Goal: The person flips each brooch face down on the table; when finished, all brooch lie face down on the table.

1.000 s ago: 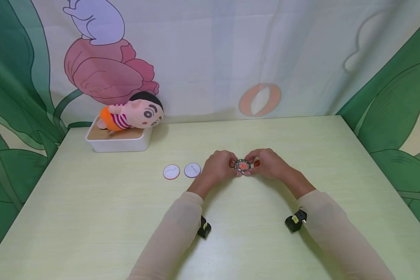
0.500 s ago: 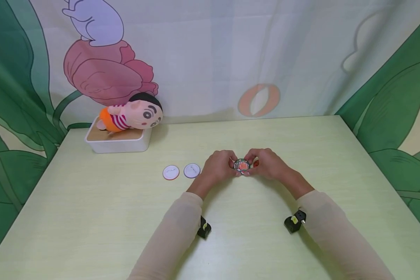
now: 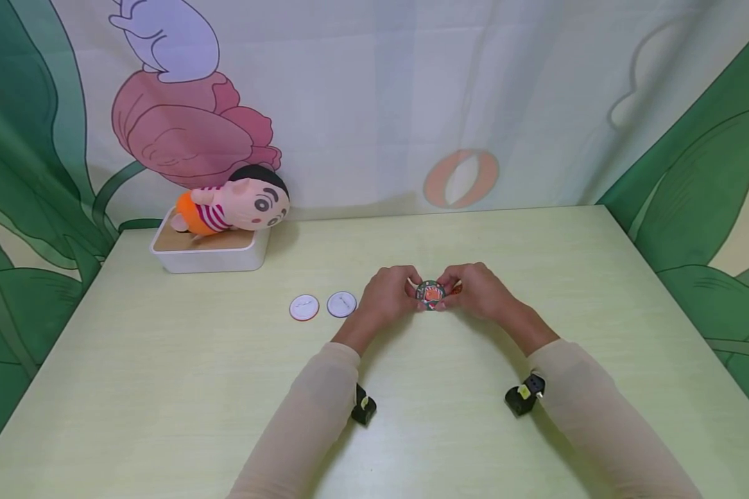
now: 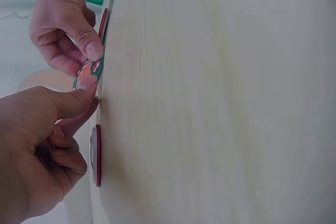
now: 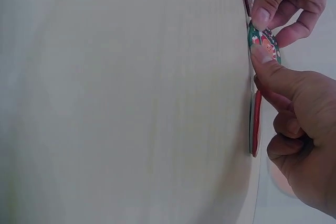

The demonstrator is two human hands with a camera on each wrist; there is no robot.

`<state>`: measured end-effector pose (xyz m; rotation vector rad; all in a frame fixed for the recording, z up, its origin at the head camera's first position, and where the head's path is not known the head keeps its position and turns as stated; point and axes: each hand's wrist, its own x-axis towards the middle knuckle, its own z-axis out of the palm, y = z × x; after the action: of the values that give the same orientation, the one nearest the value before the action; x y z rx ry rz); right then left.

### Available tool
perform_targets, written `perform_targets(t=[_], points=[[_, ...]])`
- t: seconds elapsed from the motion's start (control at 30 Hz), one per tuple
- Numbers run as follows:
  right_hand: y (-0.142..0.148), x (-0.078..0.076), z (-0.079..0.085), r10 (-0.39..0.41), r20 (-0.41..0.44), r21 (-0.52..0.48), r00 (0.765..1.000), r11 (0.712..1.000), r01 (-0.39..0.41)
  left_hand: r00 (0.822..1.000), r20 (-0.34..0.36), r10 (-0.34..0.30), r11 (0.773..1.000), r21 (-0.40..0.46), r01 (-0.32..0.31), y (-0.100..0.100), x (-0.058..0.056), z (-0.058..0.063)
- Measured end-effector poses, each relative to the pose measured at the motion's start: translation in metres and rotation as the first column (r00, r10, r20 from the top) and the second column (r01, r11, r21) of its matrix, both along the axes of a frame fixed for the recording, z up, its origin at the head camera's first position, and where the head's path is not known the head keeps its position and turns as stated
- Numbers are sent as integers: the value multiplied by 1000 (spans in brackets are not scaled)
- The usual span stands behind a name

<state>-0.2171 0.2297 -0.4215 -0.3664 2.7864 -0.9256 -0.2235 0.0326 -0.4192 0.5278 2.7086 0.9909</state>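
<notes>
A round pin badge (image 3: 431, 295) with a dark green rim and an orange-red picture stands tilted, face toward me, between both hands. My left hand (image 3: 387, 298) pinches its left side between thumb and fingers. On the opposite side my right hand (image 3: 478, 294) pinches it the same way. Both thumbs press on the printed face, as the left wrist view shows on the badge (image 4: 88, 72). Beside my right hand lies another badge with a red edge (image 5: 256, 124), mostly covered by that hand in the head view.
Two badges lie face down left of my left hand, one badge (image 3: 304, 308) farther out and one badge (image 3: 341, 304) nearer, pins showing. At the back left a white box (image 3: 212, 260) bears a plush doll (image 3: 237, 204). A printed curtain (image 3: 349, 104) hangs behind the table (image 3: 162, 388).
The badge's face has tilted slightly between the fingers, and both hands have shifted very slightly. Everything else on the table stays where it was.
</notes>
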Motion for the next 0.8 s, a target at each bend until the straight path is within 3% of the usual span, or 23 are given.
perform_targets(t=[0.33,0.8], points=[[-1,1,3,-25,-14,-18,1000,1000,25,1000,-13,12,999,31,-12,0,1,2],[-1,2,6,-49,-101,-18,994,999,47,996,-71,46,997,70,-41,1,2,1]])
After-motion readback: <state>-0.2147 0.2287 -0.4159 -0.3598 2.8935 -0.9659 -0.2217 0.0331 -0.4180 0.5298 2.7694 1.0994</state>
